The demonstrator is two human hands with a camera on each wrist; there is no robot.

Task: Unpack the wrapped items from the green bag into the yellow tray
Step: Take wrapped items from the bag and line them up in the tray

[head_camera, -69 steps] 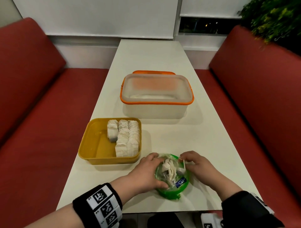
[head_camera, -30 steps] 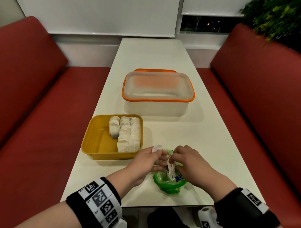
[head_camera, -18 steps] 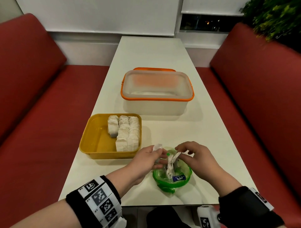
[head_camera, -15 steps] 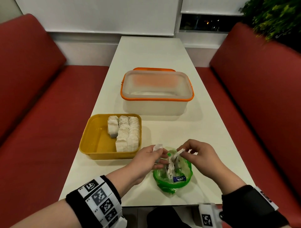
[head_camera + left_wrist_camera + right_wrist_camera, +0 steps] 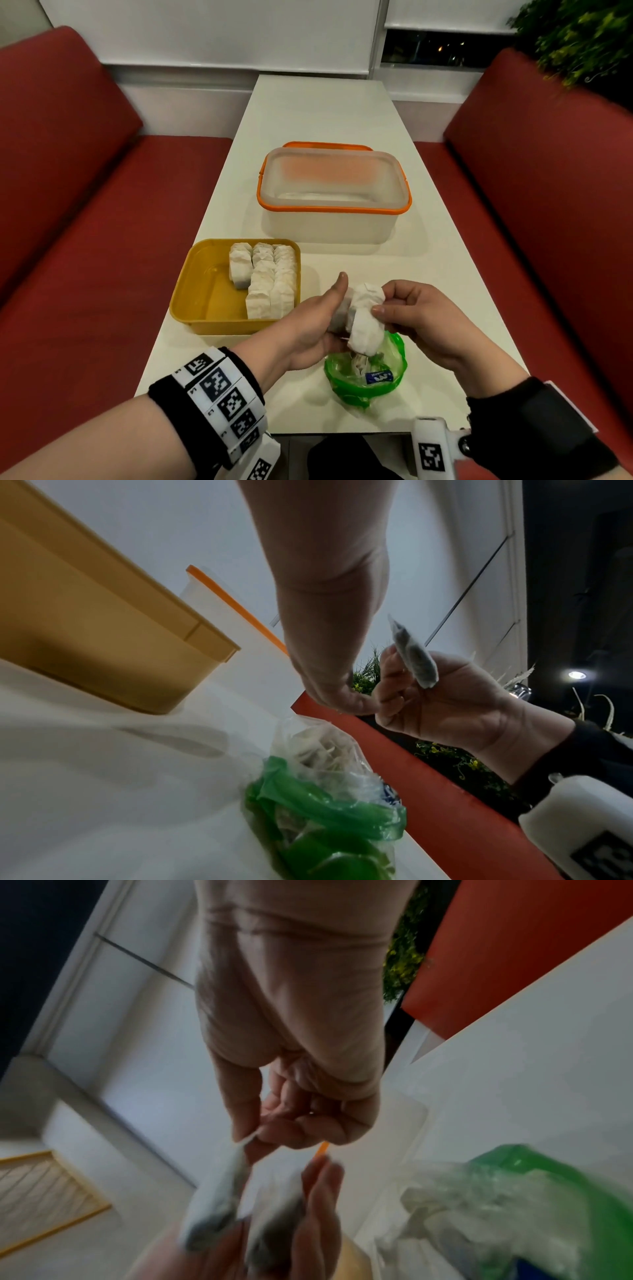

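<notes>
Currently the right hand (image 5: 424,322) pinches one white wrapped item (image 5: 365,318) by its edge, raised just above the green bag (image 5: 368,375), while the left hand (image 5: 315,325) cradles a second wrapped item (image 5: 340,317) against its palm, thumb raised. The green bag rests open on the white surface (image 5: 325,113), more wrapped pieces inside. Just left of the hands, the yellow tray (image 5: 202,294) holds rows of wrapped items (image 5: 269,281) along its right side.
</notes>
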